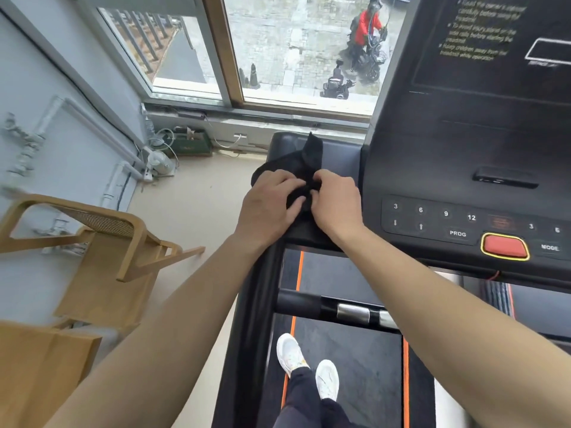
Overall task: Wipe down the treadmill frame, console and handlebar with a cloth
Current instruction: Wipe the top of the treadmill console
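Observation:
A black cloth (pixel 304 160) lies bunched on the left side tray of the black treadmill console (pixel 463 143). My left hand (pixel 268 205) and my right hand (pixel 336 205) meet over it, and the fingers of both curl into its folds. One corner of the cloth sticks up toward the window. The handlebar (pixel 309 302) with its silver grip sensors crosses below my arms. The left frame upright (pixel 250 319) drops from the tray toward the floor.
A wooden chair (pixel 102 242) stands on the floor to the left of the treadmill. Pipes and a valve run along the left wall. A window sill with cables lies ahead. My white shoes (pixel 306 366) stand on the belt. A red stop button (pixel 505 246) sits on the console.

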The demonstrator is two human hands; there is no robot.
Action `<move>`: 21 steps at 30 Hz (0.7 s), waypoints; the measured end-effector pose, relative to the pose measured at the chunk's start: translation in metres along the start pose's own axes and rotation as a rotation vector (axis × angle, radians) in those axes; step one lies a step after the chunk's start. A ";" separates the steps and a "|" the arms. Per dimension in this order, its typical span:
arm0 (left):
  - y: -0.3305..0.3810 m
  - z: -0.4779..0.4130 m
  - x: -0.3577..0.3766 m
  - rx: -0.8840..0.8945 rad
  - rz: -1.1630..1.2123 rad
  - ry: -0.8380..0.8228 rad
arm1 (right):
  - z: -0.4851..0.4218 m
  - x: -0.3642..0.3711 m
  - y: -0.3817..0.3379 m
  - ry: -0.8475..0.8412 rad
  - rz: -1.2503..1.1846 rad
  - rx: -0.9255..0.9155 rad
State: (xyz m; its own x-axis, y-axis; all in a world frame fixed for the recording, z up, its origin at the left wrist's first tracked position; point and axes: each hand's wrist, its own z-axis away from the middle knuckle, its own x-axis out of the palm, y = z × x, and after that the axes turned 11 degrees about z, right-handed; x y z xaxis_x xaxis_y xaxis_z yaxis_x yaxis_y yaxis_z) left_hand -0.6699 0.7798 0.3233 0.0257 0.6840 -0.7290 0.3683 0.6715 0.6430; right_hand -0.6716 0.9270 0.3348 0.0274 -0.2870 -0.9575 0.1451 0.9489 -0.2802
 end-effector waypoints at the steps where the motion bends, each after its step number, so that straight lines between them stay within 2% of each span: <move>1: 0.002 0.001 0.001 -0.006 0.007 -0.001 | 0.002 -0.001 0.000 -0.040 -0.030 -0.012; 5: 0.011 0.012 0.007 -0.055 0.048 0.000 | -0.011 -0.023 0.007 -0.288 0.045 -0.193; 8: 0.021 0.022 0.017 -0.064 0.081 -0.009 | -0.021 -0.048 0.006 -0.422 0.312 -0.438; 10: 0.027 0.024 0.023 -0.068 0.092 -0.020 | -0.024 -0.060 0.004 -0.445 0.483 -0.527; 13: 0.030 0.021 0.030 -0.043 0.022 -0.004 | -0.023 -0.063 0.006 -0.372 0.630 -0.569; 15: 0.028 0.016 0.029 -0.055 -0.058 0.042 | -0.021 -0.058 0.010 -0.282 0.609 -0.531; 18: 0.022 0.005 0.021 -0.118 -0.139 0.115 | -0.015 -0.046 0.018 -0.179 0.459 -0.430; 21: 0.020 -0.010 0.011 -0.176 -0.167 0.113 | -0.001 -0.026 0.015 -0.055 0.221 -0.336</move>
State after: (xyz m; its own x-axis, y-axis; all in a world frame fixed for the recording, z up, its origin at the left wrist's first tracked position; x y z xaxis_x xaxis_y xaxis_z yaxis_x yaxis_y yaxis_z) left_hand -0.6716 0.8037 0.3301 -0.1291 0.5805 -0.8040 0.1911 0.8101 0.5543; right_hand -0.6708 0.9491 0.3558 0.0763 -0.0688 -0.9947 -0.2011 0.9760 -0.0829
